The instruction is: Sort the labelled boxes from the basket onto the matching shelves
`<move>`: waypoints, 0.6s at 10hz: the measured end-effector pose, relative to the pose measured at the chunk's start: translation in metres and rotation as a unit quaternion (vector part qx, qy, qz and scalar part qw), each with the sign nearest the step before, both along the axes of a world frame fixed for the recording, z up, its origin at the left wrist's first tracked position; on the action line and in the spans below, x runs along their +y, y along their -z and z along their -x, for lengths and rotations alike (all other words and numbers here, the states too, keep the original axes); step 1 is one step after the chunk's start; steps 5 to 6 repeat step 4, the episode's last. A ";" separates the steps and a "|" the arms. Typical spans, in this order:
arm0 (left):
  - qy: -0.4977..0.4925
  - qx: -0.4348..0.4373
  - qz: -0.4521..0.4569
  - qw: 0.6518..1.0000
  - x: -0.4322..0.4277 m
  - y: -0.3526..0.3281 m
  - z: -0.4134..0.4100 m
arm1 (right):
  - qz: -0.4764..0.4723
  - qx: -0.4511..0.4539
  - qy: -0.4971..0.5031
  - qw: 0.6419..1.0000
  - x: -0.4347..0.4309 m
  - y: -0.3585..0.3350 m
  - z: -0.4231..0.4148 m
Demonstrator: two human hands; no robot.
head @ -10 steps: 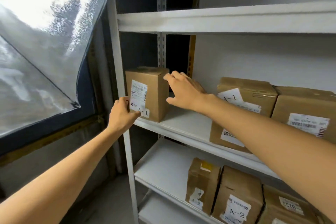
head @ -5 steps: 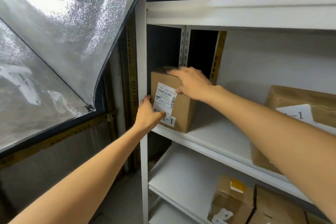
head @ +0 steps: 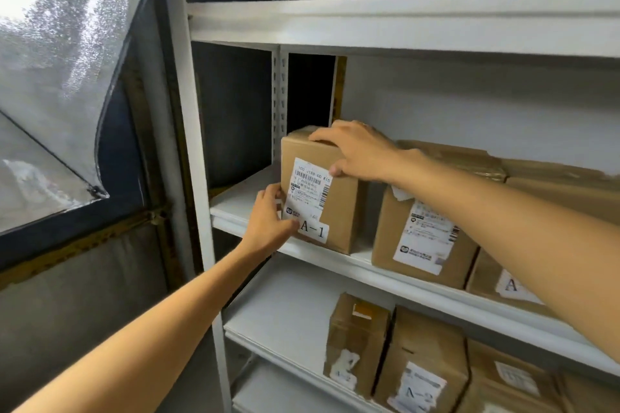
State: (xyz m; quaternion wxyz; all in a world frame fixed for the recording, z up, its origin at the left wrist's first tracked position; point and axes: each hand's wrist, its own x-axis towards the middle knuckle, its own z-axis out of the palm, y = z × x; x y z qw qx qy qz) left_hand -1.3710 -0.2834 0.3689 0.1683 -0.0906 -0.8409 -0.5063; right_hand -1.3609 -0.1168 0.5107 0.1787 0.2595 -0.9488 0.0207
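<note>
Left hand (head: 270,216), right hand (head: 359,152) on A-1 box (head: 339,211) at shelf (head: 240,209) front edge

Left of the A-1 box (head: 335,211) the shelf (head: 241,198) was bare up to the post (head: 198,178); a second box (head: 419,235) crowded its right, plenty of headroom above both.
</note>
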 end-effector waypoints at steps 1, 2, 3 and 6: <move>0.006 0.007 -0.004 1.000 0.016 0.000 -0.009 | -0.006 -0.009 0.000 1.000 0.018 -0.003 -0.010; 0.005 0.010 0.009 1.000 0.022 0.001 -0.015 | -0.012 -0.016 -0.011 1.000 0.030 -0.007 -0.012; 0.009 -0.013 0.042 0.999 0.023 -0.005 -0.028 | -0.006 -0.018 -0.019 1.000 0.032 -0.004 -0.020; -0.037 0.006 0.048 0.998 0.033 -0.017 -0.037 | 0.008 -0.015 -0.022 1.000 0.037 -0.003 -0.025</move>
